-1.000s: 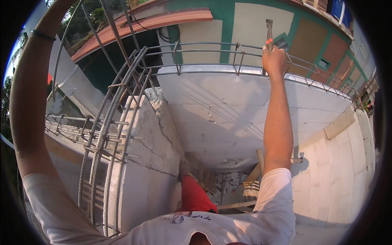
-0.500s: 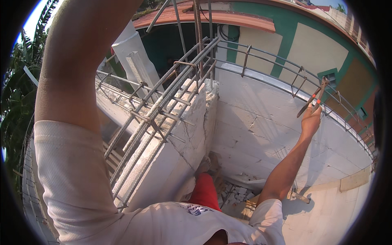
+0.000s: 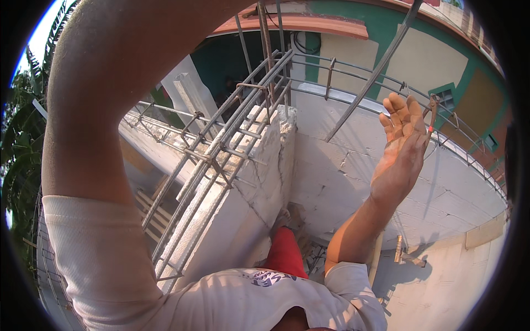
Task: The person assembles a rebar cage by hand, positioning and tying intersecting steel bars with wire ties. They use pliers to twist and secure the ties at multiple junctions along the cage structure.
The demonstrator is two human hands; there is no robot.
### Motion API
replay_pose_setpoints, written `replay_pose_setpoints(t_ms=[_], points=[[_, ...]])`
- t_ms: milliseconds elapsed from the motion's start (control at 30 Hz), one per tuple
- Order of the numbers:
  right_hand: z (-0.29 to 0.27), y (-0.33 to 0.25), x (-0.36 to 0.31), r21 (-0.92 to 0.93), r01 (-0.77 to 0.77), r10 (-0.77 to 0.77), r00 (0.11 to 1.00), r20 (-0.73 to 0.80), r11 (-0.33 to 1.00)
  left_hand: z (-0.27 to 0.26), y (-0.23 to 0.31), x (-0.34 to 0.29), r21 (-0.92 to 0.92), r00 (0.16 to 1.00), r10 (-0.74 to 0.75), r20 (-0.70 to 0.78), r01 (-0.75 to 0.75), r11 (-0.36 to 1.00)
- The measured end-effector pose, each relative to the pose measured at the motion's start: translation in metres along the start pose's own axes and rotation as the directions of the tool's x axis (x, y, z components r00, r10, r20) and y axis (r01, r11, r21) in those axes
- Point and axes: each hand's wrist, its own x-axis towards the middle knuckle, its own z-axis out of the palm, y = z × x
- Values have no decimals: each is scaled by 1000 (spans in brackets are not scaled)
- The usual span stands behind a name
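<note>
My left arm (image 3: 88, 110) is raised and bends across the top of the picture; my left hand is beyond the upper edge. My right hand (image 3: 402, 140) is lifted at the right, palm showing and fingers stretched out, with nothing in it. Just beyond its thumb side, a pair of pincers (image 3: 433, 113) with an orange mark on the handle hangs at the horizontal rebar cage (image 3: 338, 65) along the wall top. A straight grey steel bar (image 3: 375, 77) slants down from the top edge, left of my right hand; what holds its upper end is out of sight.
Another rebar cage (image 3: 207, 157) runs along the broken block wall (image 3: 243, 182) at my left, meeting upright bars (image 3: 271, 55) at the corner. A white wall (image 3: 342, 165) curves to the right. A green and cream building (image 3: 425, 58) stands behind. Below is my red-clad leg (image 3: 285, 251).
My right hand has let go of the pincers, which now hang at the rebar, and has opened with its palm showing. The slanting steel bar has come into view from above.
</note>
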Motion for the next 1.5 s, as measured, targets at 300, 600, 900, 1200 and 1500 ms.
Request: replay_pose_setpoints(t_ms=[300, 600, 900, 1200, 1500], points=[[5, -25, -69, 91, -457, 463, 884, -61, 885, 15, 119, -49, -931, 936, -64, 346, 351, 100], [-83, 21, -194, -47, -791, 791, 606, 81, 610, 48, 51, -185, -679, 743, -196, 640, 666, 309], [-43, 20, -207, 127, -936, 906, 350, 237, 328, 29, 52, -294, -400, 422, -214, 881, 906, 139], [12, 55, -131, 444, -892, 878, 273, 393, 78, 32, 72, -308, -475, 473, -157, 867, 880, 22], [64, 116, -55, 434, -858, 873, 413, 261, 276, 30, 73, -304, -535, 523, -157, 838, 844, -44]])
